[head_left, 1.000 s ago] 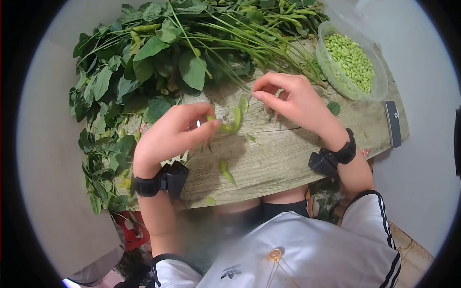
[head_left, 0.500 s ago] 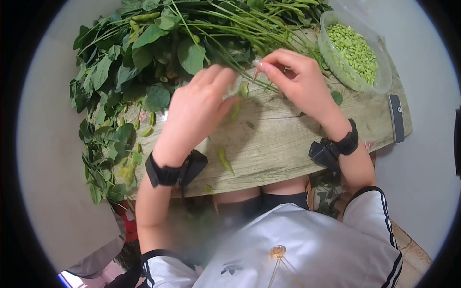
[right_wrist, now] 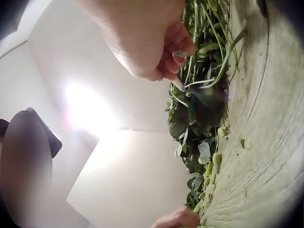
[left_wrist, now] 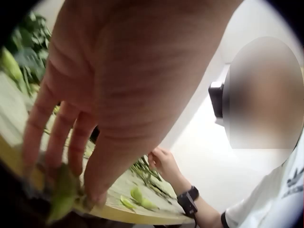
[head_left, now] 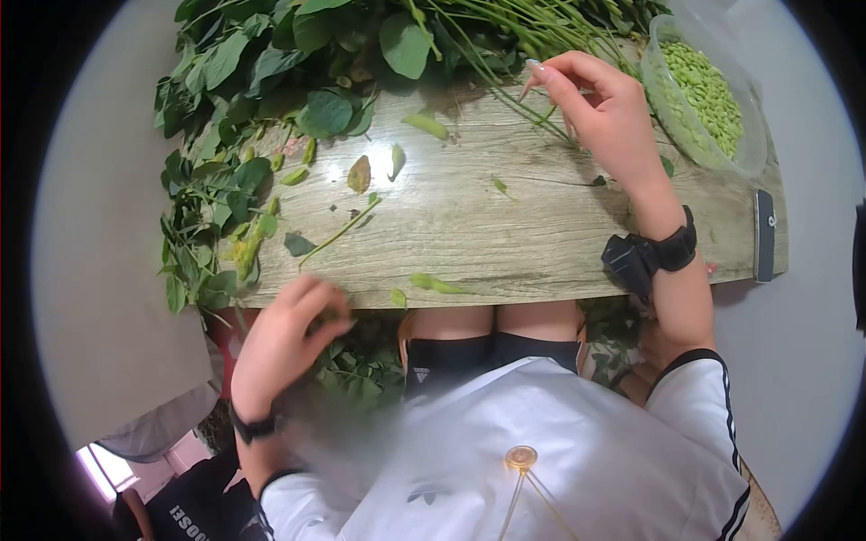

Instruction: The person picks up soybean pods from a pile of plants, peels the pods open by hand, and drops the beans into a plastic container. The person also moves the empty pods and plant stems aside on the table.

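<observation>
My left hand (head_left: 293, 329) is low at the table's front-left edge. In the left wrist view a blurred green soybean pod (left_wrist: 62, 197) lies between its fingers and thumb. My right hand (head_left: 603, 113) is raised over the far right of the table, thumb and forefinger tips together, other fingers curled; I cannot tell whether it holds something small. Green stems (head_left: 514, 99) pass close beneath it. A clear plastic bowl (head_left: 651, 104) of shelled green soybeans (head_left: 705, 95) stands right of this hand. Loose pods (head_left: 426, 124) lie on the wooden table (head_left: 541, 243), with others by its front edge.
A leafy heap of soybean plants (head_left: 307, 36) covers the back and left of the table. A brown leaf (head_left: 359, 174) and a cut stem (head_left: 341, 234) lie mid-left. A dark phone-like slab (head_left: 764, 236) is at the right edge. Leaves (head_left: 361, 374) lie below the table.
My left hand has come from mid-table back to the front-left edge, uncovering pods and a stem. The right hand has stayed near the stems, moving slightly up and right in view.
</observation>
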The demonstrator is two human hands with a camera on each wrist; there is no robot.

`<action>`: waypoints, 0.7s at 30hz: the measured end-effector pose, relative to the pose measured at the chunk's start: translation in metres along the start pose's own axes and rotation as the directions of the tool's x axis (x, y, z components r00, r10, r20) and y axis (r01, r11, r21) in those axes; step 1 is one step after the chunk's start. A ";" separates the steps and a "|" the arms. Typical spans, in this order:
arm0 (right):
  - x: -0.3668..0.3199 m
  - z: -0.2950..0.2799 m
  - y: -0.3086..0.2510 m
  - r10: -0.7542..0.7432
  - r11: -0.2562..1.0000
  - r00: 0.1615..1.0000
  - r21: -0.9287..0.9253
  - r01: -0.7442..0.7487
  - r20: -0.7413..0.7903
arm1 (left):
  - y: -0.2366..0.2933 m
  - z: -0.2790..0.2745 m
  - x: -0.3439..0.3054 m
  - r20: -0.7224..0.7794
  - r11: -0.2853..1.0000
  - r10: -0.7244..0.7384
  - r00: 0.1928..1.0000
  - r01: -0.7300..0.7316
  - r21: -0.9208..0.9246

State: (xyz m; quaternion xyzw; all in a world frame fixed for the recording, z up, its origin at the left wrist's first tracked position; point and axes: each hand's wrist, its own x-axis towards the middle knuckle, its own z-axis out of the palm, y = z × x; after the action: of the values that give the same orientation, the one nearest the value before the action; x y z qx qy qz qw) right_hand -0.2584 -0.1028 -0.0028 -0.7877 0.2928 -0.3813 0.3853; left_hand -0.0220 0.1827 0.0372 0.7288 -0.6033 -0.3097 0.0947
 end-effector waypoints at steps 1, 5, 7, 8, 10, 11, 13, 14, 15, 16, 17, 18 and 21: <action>0.001 0.000 0.000 -0.004 1.000 1.000 0.010 0.004 -0.006 | -0.004 -0.002 -0.029 -0.001 0.992 -0.124 0.992 0.124 0.014; 0.002 0.001 -0.002 0.011 1.000 1.000 0.019 -0.010 -0.009 | -0.003 -0.010 -0.079 -0.039 0.953 -0.302 0.953 0.301 -0.031; 0.002 0.001 -0.003 0.014 1.000 1.000 0.027 -0.014 0.000 | 0.013 -0.017 -0.074 -0.104 0.964 -0.266 0.958 0.262 -0.056; 0.001 0.001 -0.004 0.007 0.999 1.000 0.041 -0.007 -0.003 | 0.024 -0.024 -0.058 -0.130 0.980 -0.189 0.973 0.179 -0.091; 0.001 0.000 -0.003 0.011 0.999 1.000 0.048 -0.010 -0.017 | 0.042 -0.031 -0.021 -0.226 0.998 0.034 0.973 -0.047 -0.050; 0.002 -0.002 -0.003 0.006 0.999 0.999 0.042 -0.004 -0.032 | 0.051 -0.034 0.000 -0.281 0.983 0.181 0.943 -0.180 0.030; 0.003 -0.007 -0.001 0.093 0.995 0.992 0.050 -0.088 -0.086 | 0.068 -0.041 0.047 -0.320 0.908 0.418 0.850 -0.386 0.161; 0.004 -0.008 -0.001 0.090 0.995 0.991 0.043 -0.086 -0.103 | 0.077 -0.045 0.072 -0.335 0.892 0.453 0.826 -0.423 0.162; 0.005 -0.007 -0.002 0.106 0.990 0.985 0.109 -0.091 -0.137 | 0.083 -0.047 0.096 -0.350 0.874 0.485 0.801 -0.458 0.162; 0.006 -0.007 -0.002 0.120 0.981 0.978 0.172 -0.091 -0.169 | 0.087 -0.050 0.118 -0.350 0.866 0.499 0.793 -0.472 0.166; 0.007 -0.007 -0.002 0.113 0.983 0.977 0.162 -0.084 -0.182 | 0.090 -0.052 0.139 -0.363 0.865 0.495 0.790 -0.487 0.119; 0.007 -0.007 -0.001 0.123 0.986 0.975 0.134 -0.098 -0.187 | 0.092 -0.051 0.159 -0.376 0.862 0.489 0.788 -0.501 0.071; 0.007 -0.014 0.003 0.148 0.989 0.968 0.008 -0.150 -0.202 | 0.086 -0.033 0.212 -0.494 0.786 0.605 0.625 -0.570 0.240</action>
State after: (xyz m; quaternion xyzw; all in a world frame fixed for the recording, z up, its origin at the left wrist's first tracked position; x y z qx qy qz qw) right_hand -0.2672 -0.1153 0.0028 -0.7220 0.3902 -0.4283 0.3781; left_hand -0.0570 -0.0462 0.0358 0.5510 -0.7635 -0.0222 0.3361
